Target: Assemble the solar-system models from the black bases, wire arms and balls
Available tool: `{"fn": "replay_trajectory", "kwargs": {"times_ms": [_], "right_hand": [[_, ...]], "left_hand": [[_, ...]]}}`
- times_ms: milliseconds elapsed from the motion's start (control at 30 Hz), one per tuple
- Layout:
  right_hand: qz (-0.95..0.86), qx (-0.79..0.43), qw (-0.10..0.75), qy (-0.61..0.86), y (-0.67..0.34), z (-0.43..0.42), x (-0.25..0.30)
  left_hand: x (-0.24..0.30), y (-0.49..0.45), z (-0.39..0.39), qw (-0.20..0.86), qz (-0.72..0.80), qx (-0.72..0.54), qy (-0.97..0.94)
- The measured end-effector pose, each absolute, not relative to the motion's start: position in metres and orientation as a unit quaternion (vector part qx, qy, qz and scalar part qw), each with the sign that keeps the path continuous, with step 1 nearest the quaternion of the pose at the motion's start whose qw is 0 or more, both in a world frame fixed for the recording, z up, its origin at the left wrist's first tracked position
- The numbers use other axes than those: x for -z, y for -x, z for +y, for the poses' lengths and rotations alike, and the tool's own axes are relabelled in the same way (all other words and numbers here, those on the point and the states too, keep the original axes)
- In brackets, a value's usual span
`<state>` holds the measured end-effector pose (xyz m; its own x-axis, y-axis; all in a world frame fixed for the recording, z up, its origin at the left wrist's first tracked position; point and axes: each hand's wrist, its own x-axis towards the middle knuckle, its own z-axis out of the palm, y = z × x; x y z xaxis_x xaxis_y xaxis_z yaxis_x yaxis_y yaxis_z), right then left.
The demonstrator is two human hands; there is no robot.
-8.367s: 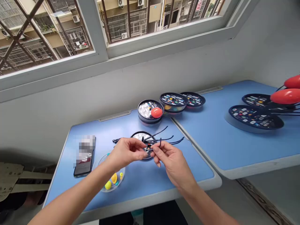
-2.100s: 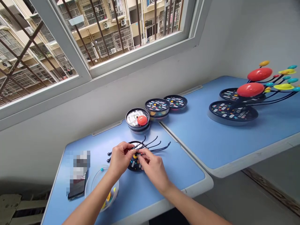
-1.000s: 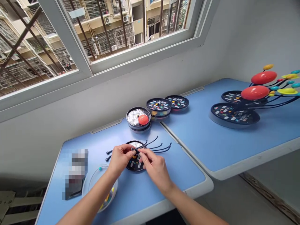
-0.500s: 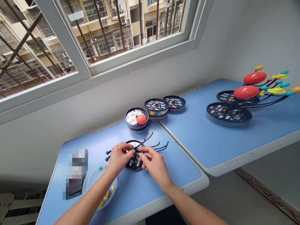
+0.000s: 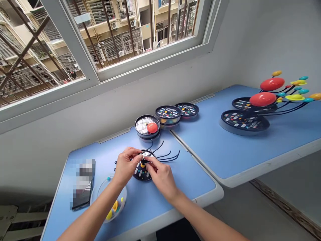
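Note:
Above a round black base (image 5: 141,174) printed with planets, both hands work at a cluster of thin black curved rods (image 5: 165,157). My left hand (image 5: 127,164) is closed in a pinch on one black rod (image 5: 151,147), whose tip points up and away. My right hand (image 5: 162,174) pinches the cluster close to where the rods meet; that joint is mostly covered by fingers. Ends of other black rods (image 5: 115,163) poke out left of my left hand. A clear round tub (image 5: 94,194) with yellow, orange and teal pieces lies partly under my left forearm.
Behind the hands stand round tins (image 5: 147,135), one bearing a red ball (image 5: 152,127), and more printed discs (image 5: 168,112). Two assembled planet models (image 5: 263,99) stand on the right table. A phone-like dark object (image 5: 82,201), partly blurred out, lies left. A seam (image 5: 185,145) separates the tables.
My left hand has shifted slightly up, and a rod between its fingers now shows pointing upward beside the cluster. My right hand has moved slightly left, closer to the joint.

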<state>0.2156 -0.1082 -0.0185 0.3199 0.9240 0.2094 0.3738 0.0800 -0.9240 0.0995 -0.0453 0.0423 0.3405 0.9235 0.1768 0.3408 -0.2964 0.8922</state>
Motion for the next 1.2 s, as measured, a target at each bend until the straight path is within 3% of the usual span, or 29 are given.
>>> {"fn": "replay_trajectory", "kwargs": {"times_ms": [133,300,433,633,900,1067,1200], "right_hand": [[-0.441,-0.397,0.577,0.561,-0.219,-0.114,0.003],[-0.333,-0.561,0.621,0.434,-0.223,-0.125,-0.015],[-0.301,-0.557,0.618,0.466,-0.226,-0.127,-0.007],[-0.413,-0.551,0.466,0.555,-0.224,-0.119,0.011],[-0.572,-0.368,0.386,0.624,-0.220,-0.115,0.010],[-0.561,-0.379,0.400,0.618,-0.220,-0.117,0.008],[-0.451,-0.493,0.491,0.559,-0.226,-0.117,0.000]], "left_hand": [[-0.056,-0.097,-0.053,0.433,0.409,-0.389,-0.703],[-0.056,-0.095,-0.075,0.465,0.407,-0.310,-0.722],[-0.047,-0.087,-0.070,0.443,0.447,-0.288,-0.722],[-0.033,-0.092,-0.042,0.316,0.506,-0.227,-0.770],[-0.036,-0.102,-0.040,0.369,0.492,-0.271,-0.741],[-0.058,-0.100,-0.043,0.411,0.491,-0.299,-0.708],[-0.074,-0.094,-0.044,0.465,0.478,-0.348,-0.659]]}}
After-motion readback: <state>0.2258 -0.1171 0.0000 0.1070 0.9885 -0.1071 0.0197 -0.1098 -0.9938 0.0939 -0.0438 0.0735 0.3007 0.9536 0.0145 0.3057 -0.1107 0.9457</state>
